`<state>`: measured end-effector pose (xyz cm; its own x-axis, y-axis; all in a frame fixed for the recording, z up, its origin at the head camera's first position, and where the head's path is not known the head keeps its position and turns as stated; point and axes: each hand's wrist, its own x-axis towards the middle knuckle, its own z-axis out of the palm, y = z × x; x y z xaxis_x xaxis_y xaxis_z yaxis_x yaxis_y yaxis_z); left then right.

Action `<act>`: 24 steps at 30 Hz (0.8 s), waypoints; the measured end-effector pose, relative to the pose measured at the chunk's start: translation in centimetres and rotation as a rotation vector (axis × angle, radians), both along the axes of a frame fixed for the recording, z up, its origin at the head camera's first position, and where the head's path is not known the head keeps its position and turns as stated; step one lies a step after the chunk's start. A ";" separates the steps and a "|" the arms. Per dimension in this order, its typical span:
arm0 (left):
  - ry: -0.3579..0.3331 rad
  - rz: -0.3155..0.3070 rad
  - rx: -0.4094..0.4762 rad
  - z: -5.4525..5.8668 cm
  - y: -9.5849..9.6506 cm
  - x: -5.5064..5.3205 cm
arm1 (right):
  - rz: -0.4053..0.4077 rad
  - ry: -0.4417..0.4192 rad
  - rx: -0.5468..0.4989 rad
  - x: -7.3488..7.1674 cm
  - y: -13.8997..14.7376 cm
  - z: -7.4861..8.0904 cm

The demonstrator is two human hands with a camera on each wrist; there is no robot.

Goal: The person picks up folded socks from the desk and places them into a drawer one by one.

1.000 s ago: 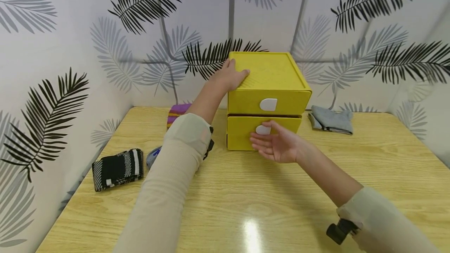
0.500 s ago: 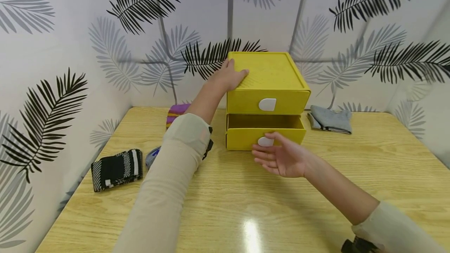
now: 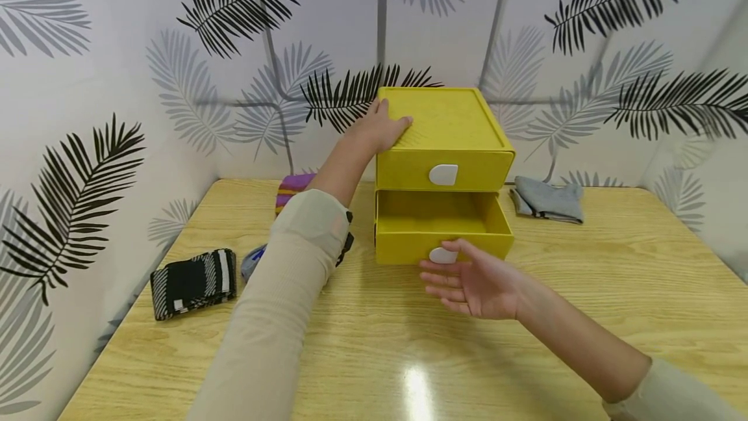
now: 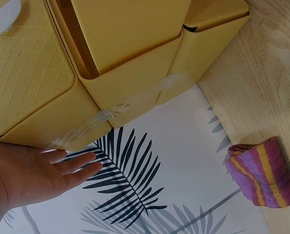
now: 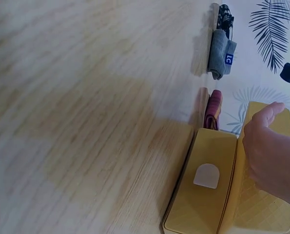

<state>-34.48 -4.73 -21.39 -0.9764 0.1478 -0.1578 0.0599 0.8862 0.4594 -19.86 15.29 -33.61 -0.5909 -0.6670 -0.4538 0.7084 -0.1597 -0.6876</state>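
"How to draw the middle drawer [image 3: 408, 247], just right of frame centre?"

"Level, slowly: right hand [image 3: 484, 286] pinching its tab [image 3: 442, 256] (other fingers apart), left hand [image 3: 378, 130] bracing the cabinet [image 3: 448, 119], fingers straight."

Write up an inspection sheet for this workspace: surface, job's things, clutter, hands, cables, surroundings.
Surface: table, wood-grained, with a bright glare spot.
Job's things: cabinet; upper drawer shut, lower drawer open.
Clutter: black-and-white cloth, blue-labelled grey cloth and striped cloth left of the cabinet; another grey cloth right of it.
Hands: left hand rests at the cabinet's left edge, thumb on top; right hand pinches the lower handle.
Cables: nothing seen.
Surroundings: pale, leaf-printed wall.
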 end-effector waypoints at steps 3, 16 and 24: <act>0.000 0.000 0.001 0.0 0.0 0.1 | 0.014 0.007 -0.009 0.5 0.2 -0.1; -0.009 0.000 0.008 -0.1 -0.1 0.1 | 0.072 0.017 -0.045 2.5 0.4 -0.5; -0.008 -0.001 0.005 0.0 -0.1 0.1 | 0.107 0.011 -0.069 3.5 0.3 -0.6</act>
